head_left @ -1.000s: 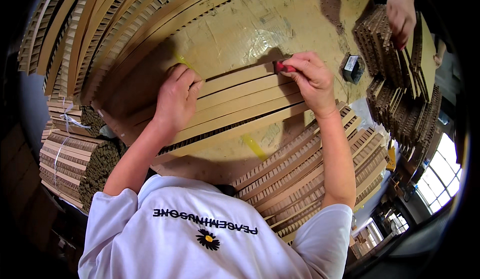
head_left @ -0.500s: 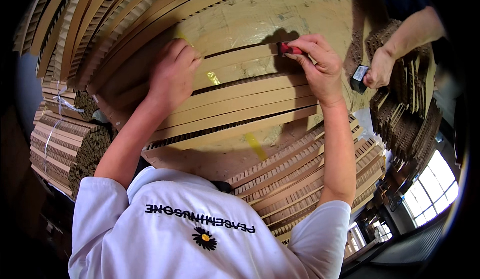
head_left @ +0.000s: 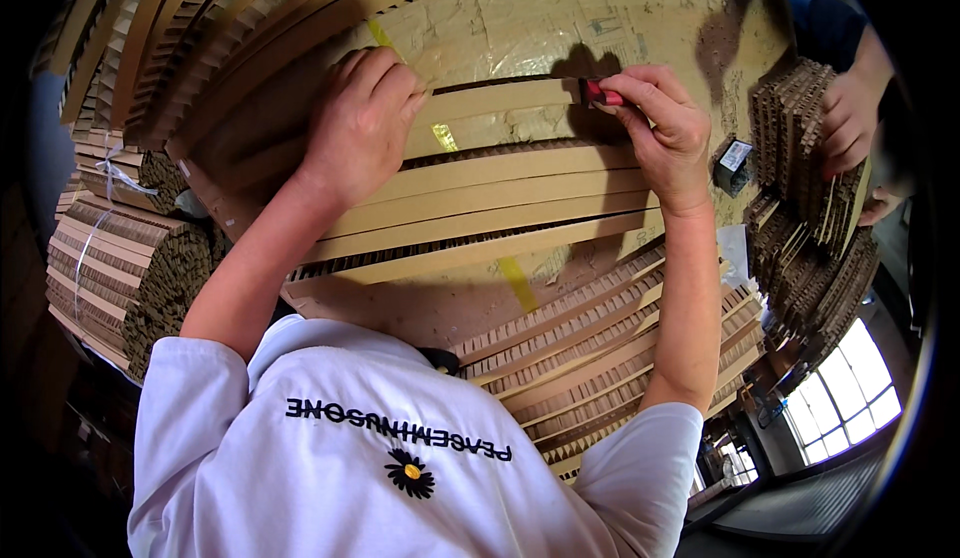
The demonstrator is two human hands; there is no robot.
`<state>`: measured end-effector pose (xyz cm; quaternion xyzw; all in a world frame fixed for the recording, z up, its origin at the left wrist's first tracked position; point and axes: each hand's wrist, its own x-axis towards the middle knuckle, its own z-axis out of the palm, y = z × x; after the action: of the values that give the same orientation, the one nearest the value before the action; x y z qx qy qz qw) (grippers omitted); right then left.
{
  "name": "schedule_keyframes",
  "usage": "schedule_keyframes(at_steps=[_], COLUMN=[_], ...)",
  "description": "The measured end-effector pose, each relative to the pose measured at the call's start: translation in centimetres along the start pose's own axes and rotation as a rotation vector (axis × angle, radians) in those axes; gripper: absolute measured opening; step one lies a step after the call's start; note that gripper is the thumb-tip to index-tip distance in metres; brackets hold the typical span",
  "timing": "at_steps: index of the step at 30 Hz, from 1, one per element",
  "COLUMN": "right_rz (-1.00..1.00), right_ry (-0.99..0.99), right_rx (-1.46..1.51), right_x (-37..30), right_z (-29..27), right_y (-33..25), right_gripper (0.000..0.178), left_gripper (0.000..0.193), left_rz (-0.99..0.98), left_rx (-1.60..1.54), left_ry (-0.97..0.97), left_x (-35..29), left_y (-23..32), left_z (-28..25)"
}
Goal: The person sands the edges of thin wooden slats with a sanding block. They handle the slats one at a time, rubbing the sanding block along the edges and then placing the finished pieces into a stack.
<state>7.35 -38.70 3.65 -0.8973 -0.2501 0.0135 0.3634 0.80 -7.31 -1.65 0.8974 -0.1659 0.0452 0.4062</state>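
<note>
Pinched in my right hand point(head_left: 668, 138) is a small red tool with a black end point(head_left: 603, 93); its exact kind does not show. The black end touches the right end of a narrow tan cardboard strip point(head_left: 510, 102) on the table. My left hand point(head_left: 368, 123) is closed at this strip farther left, fingertips at its far edge; what lies under the fingers is partly hidden. Nearer to me, several more cardboard strips point(head_left: 500, 183) with fluted edges lie side by side.
Curved honeycomb cardboard strips point(head_left: 200, 48) stand at the far left. Tied bundles point(head_left: 105, 263) sit at the left, more strips point(head_left: 600, 348) at the near right. At the right are a small black box point(head_left: 733, 163), a cardboard stack point(head_left: 795, 123) and a co-worker's hand point(head_left: 848, 123).
My right hand and the red tool have shifted slightly right in the picture, the left hand slightly upward. The co-worker has let go of the black box and reached to the cardboard stack.
</note>
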Motion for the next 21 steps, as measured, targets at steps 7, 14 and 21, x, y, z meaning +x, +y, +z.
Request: schedule_keyframes(at_steps=[7, 14, 21], right_rz=[-0.062, -0.027, -0.036], right_ry=[0.018, 0.027, 0.028], right_rx=[-0.15, -0.151, -0.176], right_x=[0.28, 0.11, -0.02], right_z=[0.22, 0.5, 0.68], right_y=[-0.23, -0.16, 0.11], right_gripper=[0.017, 0.015, 0.016], left_gripper=[0.011, 0.01, 0.017], left_rz=[-0.01, -0.007, -0.028], left_rx=[-0.007, -0.008, -0.035], left_ry=[0.008, 0.0, -0.041], left_x=[-0.11, -0.15, -0.19], left_y=[0.06, -0.09, 0.33], left_z=[0.16, 0.11, -0.7])
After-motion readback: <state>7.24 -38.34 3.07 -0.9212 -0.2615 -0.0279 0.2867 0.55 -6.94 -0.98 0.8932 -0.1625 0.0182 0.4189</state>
